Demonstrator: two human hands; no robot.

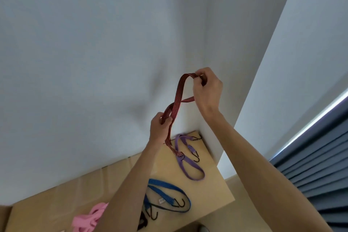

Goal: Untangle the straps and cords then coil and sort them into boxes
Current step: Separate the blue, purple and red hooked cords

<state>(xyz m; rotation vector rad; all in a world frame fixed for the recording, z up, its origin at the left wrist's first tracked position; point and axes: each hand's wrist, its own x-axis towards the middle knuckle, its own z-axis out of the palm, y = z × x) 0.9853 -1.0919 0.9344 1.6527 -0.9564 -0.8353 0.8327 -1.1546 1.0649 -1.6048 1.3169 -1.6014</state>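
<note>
**Red strap held aloft in both hands**

Hands raised against the pale wall. The right hand [206,88] pinches the top bend of a flat red elastic strap with dark lengthwise stripes [176,100], fingers curled round it. Below and to its left, the left hand [160,128] grips the same strap where its two runs cross in a twist. From the left-hand grip the strap drops to the light wooden tabletop [212,192], its lower end touching a flat purple elastic strap with black hooks [190,165] that lies looped directly beneath the grip. Nearer the person, under the left forearm, lies a flat blue elastic strap with black hooks [169,194], coiled loosely. Further left of it sits a bundle of pink strap [90,218], partly cut off by the frame edge. Blue pleated curtain [320,165] hangs to the right of the right arm.
</note>
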